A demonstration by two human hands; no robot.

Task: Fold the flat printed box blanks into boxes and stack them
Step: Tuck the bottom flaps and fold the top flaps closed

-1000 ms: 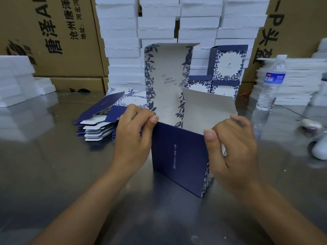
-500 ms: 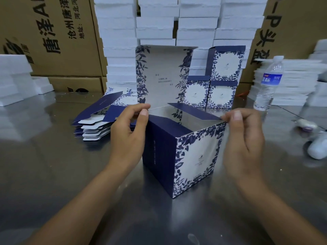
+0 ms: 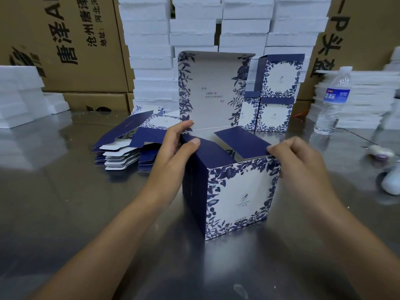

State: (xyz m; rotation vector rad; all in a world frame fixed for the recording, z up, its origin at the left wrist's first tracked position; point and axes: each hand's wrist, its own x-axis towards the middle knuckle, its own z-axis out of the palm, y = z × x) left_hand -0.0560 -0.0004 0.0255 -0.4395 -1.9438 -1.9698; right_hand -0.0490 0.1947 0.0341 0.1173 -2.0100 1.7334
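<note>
Box (image 3: 238,195), half folded, stands upright on the steel table (image 3: 86,213), lid raised. The left hand (image 3: 173,152) grips its top left corner, thumb on a side flap, and the right hand (image 3: 303,165) pinches the top right corner. Behind left lie flat blanks (image 3: 121,152); finished boxes (image 3: 279,92) are stacked farther back.

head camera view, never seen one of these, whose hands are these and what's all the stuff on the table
No machine here: a person wears a camera on the head, so you look down at their own hands. The left hand and right hand grip the top of a half-folded printed box standing on the shiny table; its lid stands open. Behind the left hand lie flat blanks in a pile. Finished boxes are stacked at the back, with a water bottle to the right.
</note>
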